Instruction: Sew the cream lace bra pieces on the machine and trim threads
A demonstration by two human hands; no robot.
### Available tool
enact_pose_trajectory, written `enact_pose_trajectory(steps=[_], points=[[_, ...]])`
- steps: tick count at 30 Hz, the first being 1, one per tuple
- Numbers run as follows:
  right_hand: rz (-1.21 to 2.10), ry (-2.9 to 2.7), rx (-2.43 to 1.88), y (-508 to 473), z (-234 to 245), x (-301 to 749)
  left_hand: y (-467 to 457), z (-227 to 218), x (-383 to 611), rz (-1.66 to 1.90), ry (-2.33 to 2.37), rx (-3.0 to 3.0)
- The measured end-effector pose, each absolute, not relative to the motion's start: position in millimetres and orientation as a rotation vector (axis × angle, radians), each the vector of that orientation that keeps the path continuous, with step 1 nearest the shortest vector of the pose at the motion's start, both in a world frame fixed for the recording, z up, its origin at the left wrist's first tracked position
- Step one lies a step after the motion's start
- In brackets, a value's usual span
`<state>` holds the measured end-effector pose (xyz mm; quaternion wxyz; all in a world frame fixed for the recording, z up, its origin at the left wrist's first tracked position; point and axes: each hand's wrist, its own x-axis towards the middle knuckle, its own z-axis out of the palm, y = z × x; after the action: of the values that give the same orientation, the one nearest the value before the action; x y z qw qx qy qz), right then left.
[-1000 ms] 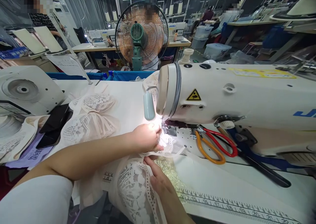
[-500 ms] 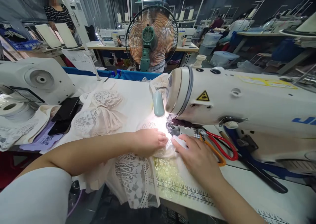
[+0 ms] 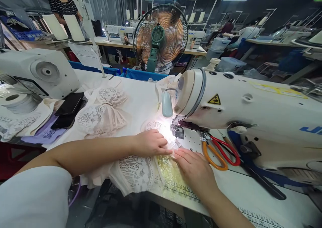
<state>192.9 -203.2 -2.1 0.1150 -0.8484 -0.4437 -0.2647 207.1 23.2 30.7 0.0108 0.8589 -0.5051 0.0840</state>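
Observation:
A pale lace bra (image 3: 136, 174) lies across the front of the sewing table, one part hanging over the edge. Its upper part runs under the brightly lit needle area of a white sewing machine (image 3: 226, 97). My left hand (image 3: 151, 143) is closed on the lace just left of the needle, index finger stretched towards the right. Close in front of the presser foot (image 3: 176, 129), my right hand (image 3: 195, 167) pinches the near edge of the bra, its fingertips almost meeting the left index finger. Glare hides the exact stitching point.
Orange-handled scissors (image 3: 213, 157) and red-handled scissors (image 3: 228, 151) lie right of the needle. More lace bras (image 3: 100, 117) rest left, beside black phones (image 3: 69, 104). A measuring tape (image 3: 181, 189) runs along the front edge. A fan (image 3: 158, 37) stands behind; a person (image 3: 62, 6) is at back left.
My right hand has drawn back from beside the presser foot towards the front edge, its fingers now closer together. My left index finger has straightened towards it. The hanging lace has shifted slightly upward.

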Motion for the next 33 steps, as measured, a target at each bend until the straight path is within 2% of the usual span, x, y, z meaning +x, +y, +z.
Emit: enact_pose_trajectory(steps=[11, 19, 28, 33], points=[[-0.703, -1.197, -2.655, -177, 11, 202, 23, 29, 244, 0.152, -1.676, 2.431], [-0.726, -1.148, -2.654, -173, 6, 203, 22, 39, 254, -0.031, -1.344, 2.672], [-0.719, -1.134, -2.655, -175, 4, 202, 29, 34, 256, 0.12, -1.789, 2.609], [-0.681, -1.113, -2.601, -179, 4, 201, 32, 31, 260, 0.201, -1.815, 2.602]])
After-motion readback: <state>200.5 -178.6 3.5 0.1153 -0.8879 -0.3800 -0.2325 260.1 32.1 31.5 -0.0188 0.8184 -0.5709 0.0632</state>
